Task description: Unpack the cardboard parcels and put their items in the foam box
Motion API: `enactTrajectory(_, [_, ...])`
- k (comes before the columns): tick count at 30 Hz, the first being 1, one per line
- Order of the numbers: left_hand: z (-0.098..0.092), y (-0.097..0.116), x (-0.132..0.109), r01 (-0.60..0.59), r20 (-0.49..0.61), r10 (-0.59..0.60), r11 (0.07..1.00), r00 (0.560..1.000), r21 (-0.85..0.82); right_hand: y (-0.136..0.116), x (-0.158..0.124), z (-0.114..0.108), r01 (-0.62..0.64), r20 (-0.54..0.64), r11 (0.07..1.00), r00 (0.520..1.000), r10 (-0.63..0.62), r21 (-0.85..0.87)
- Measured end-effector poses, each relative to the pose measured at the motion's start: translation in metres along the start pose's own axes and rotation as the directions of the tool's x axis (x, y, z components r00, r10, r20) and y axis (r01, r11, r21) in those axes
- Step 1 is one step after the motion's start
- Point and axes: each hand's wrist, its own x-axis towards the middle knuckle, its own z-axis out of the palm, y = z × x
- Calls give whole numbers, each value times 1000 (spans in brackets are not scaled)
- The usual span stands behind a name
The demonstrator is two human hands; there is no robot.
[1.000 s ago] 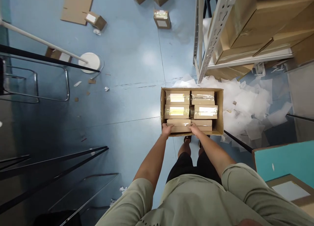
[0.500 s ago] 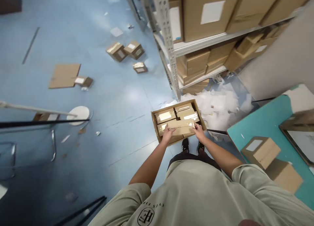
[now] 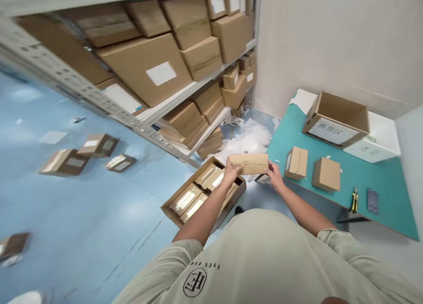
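Note:
Both my hands hold one flat brown cardboard box [image 3: 249,163] in the air, level, between them. My left hand [image 3: 231,172] grips its left end and my right hand [image 3: 274,173] grips its right end. Below it on the blue floor lies an open carton [image 3: 172,202] filled with several similar small boxes [image 3: 193,198] with taped tops. The held box hovers above the carton's far corner, near the edge of a green table [image 3: 383,207].
On the green table stand two small closed boxes [image 3: 296,163] [image 3: 326,173], an open labelled carton [image 3: 337,119] and a utility knife [image 3: 354,200]. Metal shelving [image 3: 99,103] packed with cartons runs along the left. Loose small boxes [image 3: 82,154] and white paper scraps [image 3: 244,141] litter the floor.
I have lifted one small box out of the carton with both hands and turned to the right, so the green table and shelving now fill the view.

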Motion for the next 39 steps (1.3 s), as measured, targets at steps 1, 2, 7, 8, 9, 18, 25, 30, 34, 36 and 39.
enactTrajectory(1, [21,5,1,-12,38,11,1000,999,8,-2,-3,-21,0,-45,1000,999,0,7])
enactTrajectory(2, [43,9,2,-18,71,17,1000,997,20,-5,-7,-43,-3,-91,1000,996,4,14])
enactTrajectory(7, [154,22,-11,-68,234,50,996,971,66,-13,-36,-155,3,-284,999,959,6,32])
enactTrajectory(8, [175,24,-15,-92,274,73,994,959,58,-15,-43,-176,5,-315,999,949,6,35])
enactTrajectory(9, [196,26,-20,-115,314,94,992,945,49,-16,-50,-196,5,-344,999,939,10,41])
enactTrajectory(18, [328,19,-66,-404,490,282,901,825,162,-14,-101,-310,-80,-509,947,827,238,312])
enactTrajectory(25, [362,10,-101,-636,664,380,749,644,188,-10,-113,-352,-271,-446,780,695,563,563])
enactTrajectory(30, [378,23,-108,-673,760,374,732,532,110,1,-115,-366,-363,-387,750,685,617,553])
enactTrajectory(34, [392,30,-92,-645,836,311,761,452,66,8,-116,-376,-340,-402,818,742,537,465])
enactTrajectory(36, [397,28,-76,-634,845,280,769,455,86,10,-114,-383,-326,-436,833,734,521,447])
enactTrajectory(39, [396,18,-47,-606,776,222,757,590,244,12,-106,-393,-299,-523,810,641,562,505])
